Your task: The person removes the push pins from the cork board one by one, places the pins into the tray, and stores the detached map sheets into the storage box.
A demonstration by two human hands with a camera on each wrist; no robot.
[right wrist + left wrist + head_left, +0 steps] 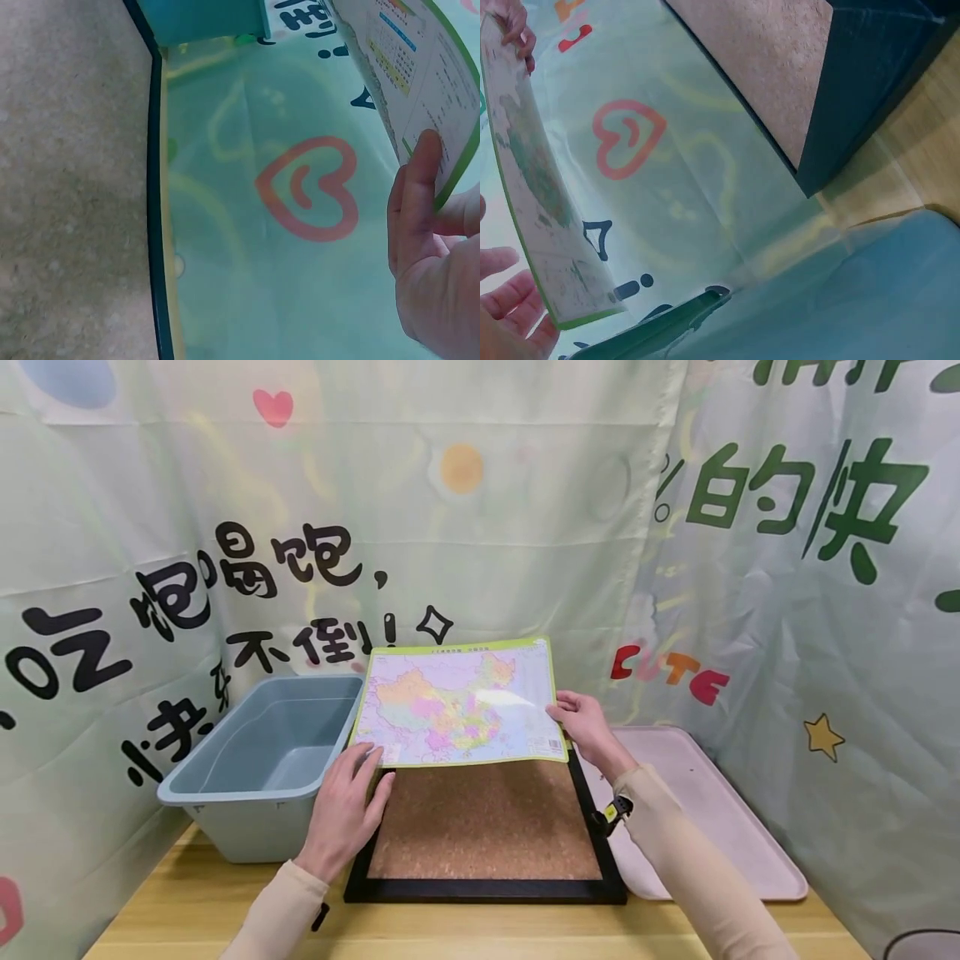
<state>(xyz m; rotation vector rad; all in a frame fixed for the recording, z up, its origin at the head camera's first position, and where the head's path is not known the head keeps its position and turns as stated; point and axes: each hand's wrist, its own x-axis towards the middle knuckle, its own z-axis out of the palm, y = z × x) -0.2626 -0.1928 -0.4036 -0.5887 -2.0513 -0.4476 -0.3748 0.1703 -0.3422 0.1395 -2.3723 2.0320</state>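
Observation:
A sheet-like map (450, 710) with a green border hangs tilted above the far part of a black-framed cork board (487, 827). My right hand (588, 727) pinches the map's right edge; in the right wrist view, fingers (424, 172) lie against its printed back. By the map's lower left corner is my left hand (348, 810), its fingers spread and the thumb apart from the sheet. The left wrist view shows the left fingertips (525, 300) at the map's edge, partly overlapping it. The board lies on the wooden table.
A blue-grey plastic tub (247, 797) stands left of the board. On the right a pale pink tray (705, 793) lies flat, partly covered by my right arm. A printed cloth (525, 527) hangs behind the wooden table (187, 902).

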